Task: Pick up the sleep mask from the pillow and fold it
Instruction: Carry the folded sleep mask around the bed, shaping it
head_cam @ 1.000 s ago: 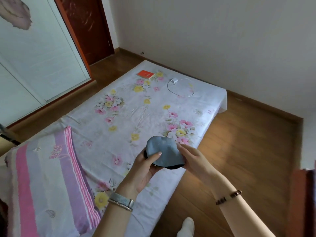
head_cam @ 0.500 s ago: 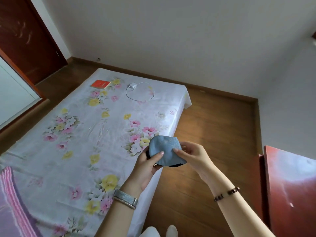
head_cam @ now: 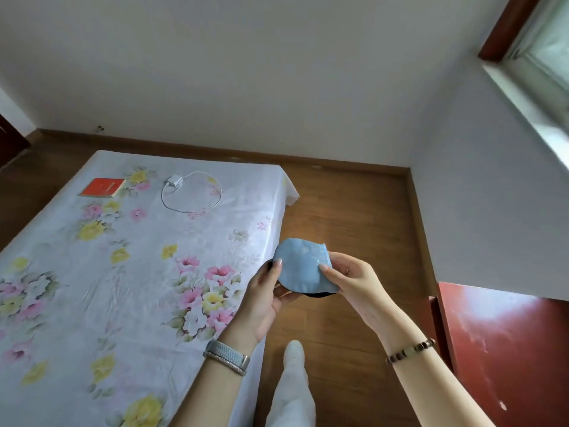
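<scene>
A light blue sleep mask (head_cam: pixel 300 266) with a black underside is folded in half and held in the air beside the bed's right edge, over the wooden floor. My left hand (head_cam: pixel 264 298) grips its left side, thumb on top. My right hand (head_cam: pixel 354 280) pinches its right side, thumb pressed on the blue fabric. The pillow is out of view.
The bed with a floral sheet (head_cam: pixel 123 272) fills the left. A red booklet (head_cam: pixel 103 188) and a white charger with cable (head_cam: pixel 191 192) lie at its far end. A dark red cabinet (head_cam: pixel 508 349) stands at the right, a window (head_cam: pixel 542 63) above it.
The view has swung to the right, so the striped pillow and wardrobe have left the frame. Both hands keep hold of the folded mask, now beside the bed over the floor.
</scene>
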A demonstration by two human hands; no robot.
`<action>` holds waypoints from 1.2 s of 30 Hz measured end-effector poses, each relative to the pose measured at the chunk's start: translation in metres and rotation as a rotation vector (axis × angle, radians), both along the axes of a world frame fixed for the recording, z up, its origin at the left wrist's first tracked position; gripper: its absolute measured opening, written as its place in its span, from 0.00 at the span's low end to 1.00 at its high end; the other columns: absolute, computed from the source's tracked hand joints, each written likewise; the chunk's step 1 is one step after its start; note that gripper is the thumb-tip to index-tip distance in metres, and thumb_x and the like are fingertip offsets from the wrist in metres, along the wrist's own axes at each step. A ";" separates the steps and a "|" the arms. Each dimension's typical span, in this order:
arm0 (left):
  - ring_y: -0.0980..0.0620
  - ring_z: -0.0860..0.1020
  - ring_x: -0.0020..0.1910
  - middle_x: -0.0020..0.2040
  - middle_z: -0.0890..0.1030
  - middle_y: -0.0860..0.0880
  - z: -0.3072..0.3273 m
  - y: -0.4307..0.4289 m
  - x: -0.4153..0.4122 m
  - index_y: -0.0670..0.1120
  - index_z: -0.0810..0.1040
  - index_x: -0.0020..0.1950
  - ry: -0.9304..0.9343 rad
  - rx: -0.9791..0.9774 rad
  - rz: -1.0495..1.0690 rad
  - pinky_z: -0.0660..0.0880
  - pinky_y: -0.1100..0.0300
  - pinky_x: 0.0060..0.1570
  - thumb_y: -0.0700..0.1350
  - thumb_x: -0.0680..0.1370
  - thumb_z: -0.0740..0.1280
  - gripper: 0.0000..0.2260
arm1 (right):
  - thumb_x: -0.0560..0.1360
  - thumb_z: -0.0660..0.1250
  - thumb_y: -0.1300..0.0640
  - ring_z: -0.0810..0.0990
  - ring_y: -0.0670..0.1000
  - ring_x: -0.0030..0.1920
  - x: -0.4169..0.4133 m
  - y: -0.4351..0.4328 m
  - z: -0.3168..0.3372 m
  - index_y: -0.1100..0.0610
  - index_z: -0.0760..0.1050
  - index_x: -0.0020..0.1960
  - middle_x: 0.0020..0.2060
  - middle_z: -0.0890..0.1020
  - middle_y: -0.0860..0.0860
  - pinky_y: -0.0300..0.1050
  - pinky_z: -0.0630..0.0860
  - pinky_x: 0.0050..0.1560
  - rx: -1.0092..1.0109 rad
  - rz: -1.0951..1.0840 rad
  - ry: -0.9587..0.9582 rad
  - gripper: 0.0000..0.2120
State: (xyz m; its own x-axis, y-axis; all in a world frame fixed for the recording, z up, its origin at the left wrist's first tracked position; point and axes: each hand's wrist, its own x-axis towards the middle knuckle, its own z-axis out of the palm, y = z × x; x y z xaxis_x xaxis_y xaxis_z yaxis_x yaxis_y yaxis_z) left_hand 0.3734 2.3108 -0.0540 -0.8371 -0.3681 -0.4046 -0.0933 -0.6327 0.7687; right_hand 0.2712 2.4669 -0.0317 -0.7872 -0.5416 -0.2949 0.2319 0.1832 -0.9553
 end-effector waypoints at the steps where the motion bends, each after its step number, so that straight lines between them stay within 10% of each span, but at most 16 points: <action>1: 0.46 0.84 0.54 0.54 0.86 0.45 0.000 -0.007 -0.016 0.43 0.79 0.62 0.006 -0.005 -0.010 0.81 0.52 0.48 0.48 0.81 0.63 0.13 | 0.78 0.69 0.59 0.84 0.59 0.56 -0.015 -0.006 0.000 0.57 0.81 0.61 0.53 0.86 0.57 0.63 0.78 0.61 0.003 -0.009 0.002 0.12; 14: 0.48 0.85 0.51 0.52 0.86 0.47 0.007 -0.108 -0.193 0.42 0.79 0.61 0.008 -0.013 -0.064 0.82 0.53 0.45 0.45 0.81 0.63 0.11 | 0.78 0.69 0.57 0.85 0.48 0.53 -0.178 -0.101 0.004 0.51 0.82 0.58 0.50 0.88 0.48 0.43 0.83 0.49 0.089 -0.087 0.091 0.10; 36: 0.44 0.84 0.56 0.56 0.85 0.45 -0.012 -0.211 -0.490 0.44 0.78 0.64 -0.026 0.063 -0.056 0.82 0.50 0.46 0.46 0.80 0.65 0.14 | 0.77 0.70 0.55 0.86 0.44 0.50 -0.486 -0.200 -0.016 0.46 0.81 0.54 0.47 0.88 0.45 0.45 0.85 0.46 0.099 -0.050 0.040 0.07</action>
State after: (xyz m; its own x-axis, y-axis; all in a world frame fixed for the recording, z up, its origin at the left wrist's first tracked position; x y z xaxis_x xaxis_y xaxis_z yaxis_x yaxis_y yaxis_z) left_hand -0.1166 2.1003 -0.0663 -0.8447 -0.2943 -0.4471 -0.1488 -0.6733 0.7243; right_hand -0.2144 2.2667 -0.0477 -0.8247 -0.4710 -0.3130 0.2055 0.2661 -0.9418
